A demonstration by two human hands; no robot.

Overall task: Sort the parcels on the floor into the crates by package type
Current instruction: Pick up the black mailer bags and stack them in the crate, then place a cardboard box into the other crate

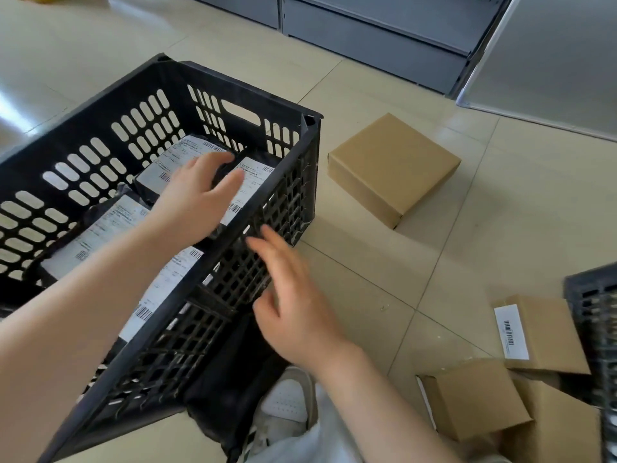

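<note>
The tiled floor (384, 289) is pale beige and glossy, with thin grout lines. On it, in front of me, stands my big black crate (100, 121), hard plastic with oval slots in its far walls and a square lattice on the near wall. Inside lie 4 black poly bags (110, 222), soft and crinkled, each with a white barcoded label facing up.

My left forearm reaches over the crate's near rim, and my left hand (197, 198) is spread flat, fingers straight, resting on the bags near the crate's far right corner; it grips nothing. My right hand (287, 295) hovers outside the lattice wall, fingers loosely extended and slightly blurred, holding nothing.

Beyond the crate's right corner, a flat square cardboard box (394, 168) sits alone on the floor, plain brown and matte. Toward the near right, 3 smaller cardboard boxes (474, 399) cluster beside the edge of a second dark crate (594, 329); one carries a white barcode label.
</note>
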